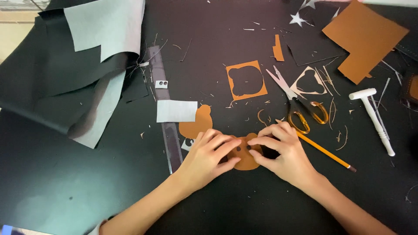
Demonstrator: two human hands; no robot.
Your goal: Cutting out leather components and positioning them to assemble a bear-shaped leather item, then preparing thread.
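Observation:
A brown bear-head cutout point(244, 156) with two dark eye dots lies on the black work surface point(226, 209). My left hand point(209, 156) pinches its left side with the fingertips. From the other side, my right hand point(283, 152) presses on its right edge. A second brown bear-head cutout point(197, 123) lies just behind my left hand, partly under a grey rectangular piece point(176, 111).
Scissors with orange handles point(300, 106) and a yellow pencil point(324, 151) lie right of my hands. A brown square with a bear-shaped hole point(247, 79), a pale bear stencil point(310, 82), a white mallet point(376, 118), a brown sheet point(363, 38), grey and black sheets point(87, 65) and a ruler point(167, 113) lie around.

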